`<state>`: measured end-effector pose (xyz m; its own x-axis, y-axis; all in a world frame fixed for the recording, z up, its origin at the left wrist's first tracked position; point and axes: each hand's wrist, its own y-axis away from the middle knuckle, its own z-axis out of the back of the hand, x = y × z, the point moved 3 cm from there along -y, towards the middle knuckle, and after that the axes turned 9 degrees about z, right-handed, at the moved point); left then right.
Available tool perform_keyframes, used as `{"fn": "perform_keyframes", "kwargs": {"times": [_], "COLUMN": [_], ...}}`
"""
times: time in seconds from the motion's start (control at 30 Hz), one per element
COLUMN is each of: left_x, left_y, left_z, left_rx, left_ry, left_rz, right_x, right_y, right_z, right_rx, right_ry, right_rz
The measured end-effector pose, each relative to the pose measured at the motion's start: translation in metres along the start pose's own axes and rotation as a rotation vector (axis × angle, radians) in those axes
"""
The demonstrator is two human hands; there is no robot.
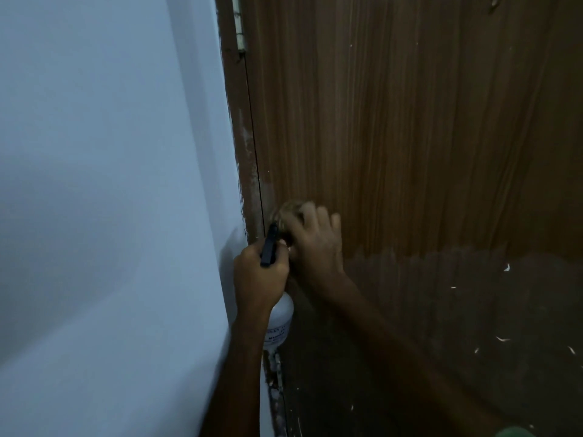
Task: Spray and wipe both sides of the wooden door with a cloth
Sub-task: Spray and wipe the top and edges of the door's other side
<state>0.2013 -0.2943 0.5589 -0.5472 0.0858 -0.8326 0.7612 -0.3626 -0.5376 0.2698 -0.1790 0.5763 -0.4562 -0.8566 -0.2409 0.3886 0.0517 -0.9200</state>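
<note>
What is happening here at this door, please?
A person is cleaning the wooden door near its hinge side. The right hand presses a cloth against the door beside the frame; the hand looks blurred, so it is probably wiping. The left hand grips a white spray bottle with a black nozzle, held close to the cloth. The pale wall is at the left.
</note>
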Motion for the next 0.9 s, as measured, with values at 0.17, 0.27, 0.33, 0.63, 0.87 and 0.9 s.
{"fn": "perform_keyframes", "kwargs": {"times": [0.17, 0.27, 0.33, 0.63, 0.87, 0.9], "left_x": [-0.003, 0.001, 0.003, -0.001, 0.006, 0.005], "left_y": [-0.006, -0.008, -0.007, -0.015, -0.01, -0.009], "left_z": [0.005, 0.004, 0.005, 0.009, 0.008, 0.008], "left_rx": [-0.016, -0.021, -0.042, -0.126, -0.128, -0.124], "left_ry": [0.004, 0.022, 0.034, 0.041, 0.034, 0.025], "left_rz": [0.024, 0.04, 0.045, -0.032, -0.039, -0.053], "right_x": [0.01, -0.001, 0.002, -0.001, 0.02, 0.022], "right_y": [0.009, -0.046, -0.049, -0.085, -0.03, -0.02], "right_z": [-0.008, -0.001, -0.005, 0.007, -0.014, -0.016], "right_rx": [0.081, -0.017, -0.053, -0.054, 0.035, 0.06], "right_ry": [-0.058, 0.019, 0.015, 0.004, -0.063, -0.087], "right_rz": [0.098, -0.018, -0.068, 0.046, 0.13, 0.155]}}
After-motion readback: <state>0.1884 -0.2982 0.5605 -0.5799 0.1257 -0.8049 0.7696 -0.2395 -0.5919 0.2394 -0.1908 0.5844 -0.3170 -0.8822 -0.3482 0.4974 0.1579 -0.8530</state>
